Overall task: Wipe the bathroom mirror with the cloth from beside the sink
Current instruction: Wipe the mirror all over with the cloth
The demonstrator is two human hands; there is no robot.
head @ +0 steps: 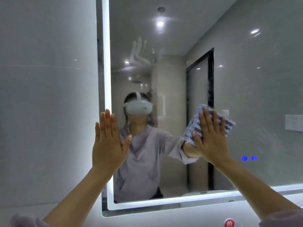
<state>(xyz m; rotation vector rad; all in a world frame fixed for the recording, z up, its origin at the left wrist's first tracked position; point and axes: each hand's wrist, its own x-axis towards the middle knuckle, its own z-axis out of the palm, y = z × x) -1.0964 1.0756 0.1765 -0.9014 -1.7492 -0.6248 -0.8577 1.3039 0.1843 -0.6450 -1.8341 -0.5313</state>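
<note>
**Flat palm on cloth: risks while wiping**

The right hand (210,138) lies open, fingers straight and spread, pressing the cloth (192,123) against the mirror (254,79). No finger curls round the cloth; only pressure seems to keep it up. If that pressure eases during a stroke, the cloth could slide out and drop. A fast sweep could also leave the cloth behind, so that bare fingertips drag across the glass.

The left hand (109,145) is open too, fingers straight and together, holding nothing. It appears to rest flat on the glass at the lit strip (106,63) along the mirror's left side. A bare palm there will likely leave fresh prints on the surface being cleaned.

Below and right of the right hand, two blue buttons (249,158) glow in the glass. A stroke carried that way could touch them and switch something.

High above both hands a hand-shaped smear (139,53) marks the glass. Reaching it may mean stretching, with less press on the cloth.

The cloth sits between the right palm and the glass. Its edges show past the fingertips, beside the thumb and to the hand's right.
</note>
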